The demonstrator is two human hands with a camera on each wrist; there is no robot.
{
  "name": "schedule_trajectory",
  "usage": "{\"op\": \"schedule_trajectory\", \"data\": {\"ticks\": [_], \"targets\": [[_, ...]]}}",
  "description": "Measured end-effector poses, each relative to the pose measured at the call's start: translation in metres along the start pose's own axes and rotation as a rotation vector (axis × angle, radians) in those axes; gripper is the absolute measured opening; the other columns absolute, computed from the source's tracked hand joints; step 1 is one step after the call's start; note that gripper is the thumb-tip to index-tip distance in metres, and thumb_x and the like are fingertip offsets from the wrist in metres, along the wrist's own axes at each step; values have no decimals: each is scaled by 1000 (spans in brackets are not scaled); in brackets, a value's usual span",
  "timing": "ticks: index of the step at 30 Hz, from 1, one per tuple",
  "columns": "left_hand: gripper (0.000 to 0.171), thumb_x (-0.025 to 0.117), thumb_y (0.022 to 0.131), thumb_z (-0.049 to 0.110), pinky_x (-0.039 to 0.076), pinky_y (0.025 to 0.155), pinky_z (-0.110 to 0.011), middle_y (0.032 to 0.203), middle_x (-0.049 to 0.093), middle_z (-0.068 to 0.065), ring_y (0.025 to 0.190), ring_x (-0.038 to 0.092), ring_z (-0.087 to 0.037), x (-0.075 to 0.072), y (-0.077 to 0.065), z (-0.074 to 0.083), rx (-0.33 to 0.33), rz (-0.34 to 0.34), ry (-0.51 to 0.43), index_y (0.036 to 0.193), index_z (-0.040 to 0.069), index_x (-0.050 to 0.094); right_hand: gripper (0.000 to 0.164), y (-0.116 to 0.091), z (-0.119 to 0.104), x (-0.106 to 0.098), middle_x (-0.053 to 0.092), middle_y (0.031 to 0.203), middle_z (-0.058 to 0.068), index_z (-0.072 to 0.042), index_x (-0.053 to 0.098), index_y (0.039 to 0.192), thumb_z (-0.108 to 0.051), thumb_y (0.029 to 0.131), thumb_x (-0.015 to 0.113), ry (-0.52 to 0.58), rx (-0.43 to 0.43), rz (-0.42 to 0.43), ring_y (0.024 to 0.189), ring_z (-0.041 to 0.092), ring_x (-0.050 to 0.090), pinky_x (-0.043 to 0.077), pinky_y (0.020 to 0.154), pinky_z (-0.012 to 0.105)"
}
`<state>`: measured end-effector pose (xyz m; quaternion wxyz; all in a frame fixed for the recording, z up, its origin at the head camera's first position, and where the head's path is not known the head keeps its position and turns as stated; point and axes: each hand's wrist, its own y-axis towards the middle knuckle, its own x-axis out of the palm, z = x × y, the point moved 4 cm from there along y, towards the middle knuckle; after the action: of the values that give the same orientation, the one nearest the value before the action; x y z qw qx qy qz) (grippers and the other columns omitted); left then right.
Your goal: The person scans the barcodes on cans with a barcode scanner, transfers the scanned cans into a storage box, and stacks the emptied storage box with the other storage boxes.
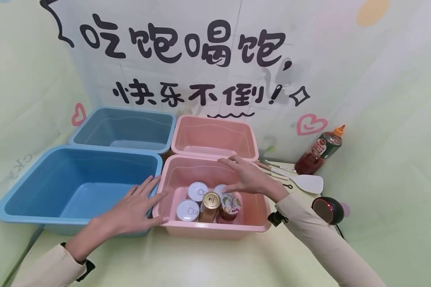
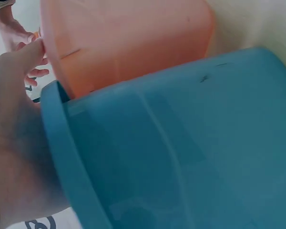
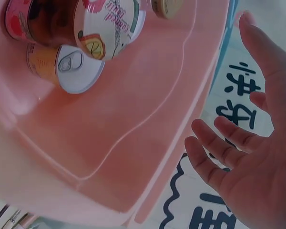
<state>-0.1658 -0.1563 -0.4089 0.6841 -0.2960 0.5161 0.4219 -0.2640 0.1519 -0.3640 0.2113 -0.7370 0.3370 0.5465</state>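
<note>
My left hand (image 1: 136, 207) is spread with straight fingers where the front blue tub's right rim meets the left rim of the front pink tub (image 1: 215, 230). In the left wrist view, its thumb tip overlaps the pink rim. Over the right part of the pink tub, my right hand (image 1: 249, 175) holds nothing, its fingers apart and loosely bent. Inside this tub stand white-lidded pull-tab cans (image 1: 188, 210), a gold-topped can (image 1: 211, 200) and a jar with a printed fruit lid (image 1: 231, 203). Another white-lidded can (image 3: 81, 71) is partly hidden behind the jar.
The front blue tub (image 1: 104, 159) stands left, with a second blue tub (image 1: 123, 119) and another pink tub (image 1: 215, 137) behind. At right are a white spatula (image 1: 309, 183), thin utensils, a red sauce bottle (image 1: 317, 153) and a round black device (image 1: 328, 210). A printed backdrop rises behind.
</note>
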Motion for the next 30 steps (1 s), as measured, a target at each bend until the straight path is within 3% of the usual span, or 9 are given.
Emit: {"op": "schedule_trajectory", "data": {"ticks": [4, 8, 12, 17, 24, 30], "targets": [[73, 55, 91, 65, 22, 114, -73, 166, 22, -17, 152, 16, -45, 5, 1, -2, 2, 30, -8, 150, 22, 48, 92, 6, -8, 10, 51, 136, 12, -17, 44, 151, -48, 75, 84, -18, -41, -60, 105, 26, 63, 56, 86, 42], [71, 55, 92, 62, 19, 115, -72, 166, 22, -18, 153, 15, -44, 7, 7, -3, 11, 42, -23, 149, 20, 50, 91, 10, -15, 22, 51, 141, 14, -15, 45, 151, -50, 75, 83, -22, -57, -144, 109, 27, 63, 55, 93, 43], [67, 58, 92, 58, 16, 116, -72, 165, 22, -18, 153, 14, -44, 8, 13, -6, 7, 57, -20, 146, 17, 53, 85, 15, -25, 31, 54, 134, 13, -13, 52, 144, -54, 76, 81, -28, -66, -215, 105, 20, 59, 54, 92, 39], [66, 56, 93, 58, 9, 118, -70, 166, 21, -18, 154, 11, -42, 11, 18, -9, 0, 72, 3, 146, 18, 54, 79, 19, -33, 39, 56, 119, 10, -11, 57, 137, -54, 75, 82, -61, -86, -245, 95, 15, 53, 51, 84, 32], [65, 57, 95, 53, 8, 119, -69, 166, 20, -18, 154, 13, -42, 14, 24, -8, 4, 83, 39, 148, 18, 50, 75, 18, -35, 51, 56, 113, 6, -14, 59, 135, -50, 75, 83, -48, -73, -324, 92, 15, 52, 48, 81, 29], [64, 51, 100, 47, 8, 119, -69, 166, 19, -21, 154, 13, -43, 10, 27, -8, -36, 80, 9, 152, 10, 43, 71, 22, -36, 58, 56, 110, 3, -14, 64, 130, -51, 73, 84, -60, -72, -345, 93, 15, 53, 49, 82, 30]]}}
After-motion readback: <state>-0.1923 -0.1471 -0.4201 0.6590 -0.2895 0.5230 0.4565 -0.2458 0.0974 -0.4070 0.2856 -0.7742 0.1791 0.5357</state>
